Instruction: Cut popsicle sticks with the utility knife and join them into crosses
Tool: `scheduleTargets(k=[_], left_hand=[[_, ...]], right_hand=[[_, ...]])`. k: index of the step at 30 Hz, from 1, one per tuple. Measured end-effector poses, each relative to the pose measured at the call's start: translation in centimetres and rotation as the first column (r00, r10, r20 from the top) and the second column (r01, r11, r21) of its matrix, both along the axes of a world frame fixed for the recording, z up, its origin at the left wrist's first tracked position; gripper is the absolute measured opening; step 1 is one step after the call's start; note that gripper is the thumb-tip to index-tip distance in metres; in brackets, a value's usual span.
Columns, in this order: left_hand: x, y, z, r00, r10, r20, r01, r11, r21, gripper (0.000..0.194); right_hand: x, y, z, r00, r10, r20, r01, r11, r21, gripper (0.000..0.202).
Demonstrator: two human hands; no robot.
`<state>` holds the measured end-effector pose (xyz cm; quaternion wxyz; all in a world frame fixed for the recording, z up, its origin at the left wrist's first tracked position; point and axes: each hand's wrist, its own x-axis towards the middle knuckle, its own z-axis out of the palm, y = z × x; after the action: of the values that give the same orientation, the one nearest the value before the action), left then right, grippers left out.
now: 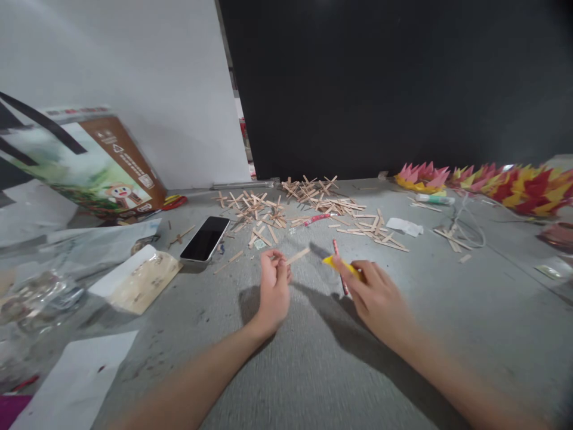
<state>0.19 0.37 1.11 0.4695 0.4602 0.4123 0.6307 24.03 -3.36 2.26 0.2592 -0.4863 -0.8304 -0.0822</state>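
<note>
Near the middle of the grey surface, my left hand (274, 289) is closed around one end of a flat wooden craft stick (298, 256), whose free end points right. My right hand (378, 298) grips a yellow utility knife (344, 266). Its blade (319, 251) is out and points left toward the stick, apart from it. A thin red patterned stick (340, 269) lies on the surface, partly behind the knife. Beyond both hands spreads a pile of loose craft sticks (353, 209), with some crossed into star shapes (255, 206).
A phone (205, 239) lies left of the pile, near a cream packet (145, 280) and plastic bags. At the far left stands a printed carrier bag (111, 173). Folded paper flowers (423, 176), a glue stick (435, 199) and a white cable (461, 221) are on the right.
</note>
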Motion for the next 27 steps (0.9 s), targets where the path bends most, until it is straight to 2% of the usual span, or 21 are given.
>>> scheduleTargets(k=[2,4,7,11,18,24,27], left_hand=[[-0.1,0.3,0.1,0.997,0.022,0.074,-0.019,0.999,-0.045,0.024],[-0.2,0.5,0.1,0.995,0.034,0.096,-0.028,0.997,-0.069,0.025],[-0.1,0.4,-0.1,0.999,0.023,0.047,-0.021,0.999,-0.043,0.02],[-0.1,-0.1,-0.5,0.997,-0.022,-0.075,0.023,1.0,0.006,0.017],[-0.3,-0.5,-0.1,0.957,-0.072,-0.282,0.08,0.997,0.017,0.022],[-0.2,-0.3,0.1,0.948,-0.138,-0.286,0.129,0.99,-0.049,0.031],[0.0,-0.1,-0.2,0.952,-0.133,-0.275,0.12,0.991,-0.063,0.03]], right_hand=[[1.1,0.9,-0.4,0.984,-0.138,-0.109,0.139,0.99,-0.005,0.057],[2.0,1.7,-0.7,0.955,-0.212,-0.209,0.209,0.977,-0.04,0.053],[2.1,1.9,-0.7,0.934,-0.189,-0.304,0.153,0.979,-0.137,0.049],[0.5,0.6,0.1,0.907,-0.166,-0.386,0.066,0.964,-0.259,0.051],[0.0,0.2,0.3,0.872,-0.187,-0.453,0.043,0.95,-0.31,0.035],[0.1,0.3,0.1,0.857,-0.198,-0.475,0.03,0.941,-0.338,0.031],[-0.1,0.1,0.2,0.827,-0.222,-0.517,0.021,0.93,-0.366,0.039]])
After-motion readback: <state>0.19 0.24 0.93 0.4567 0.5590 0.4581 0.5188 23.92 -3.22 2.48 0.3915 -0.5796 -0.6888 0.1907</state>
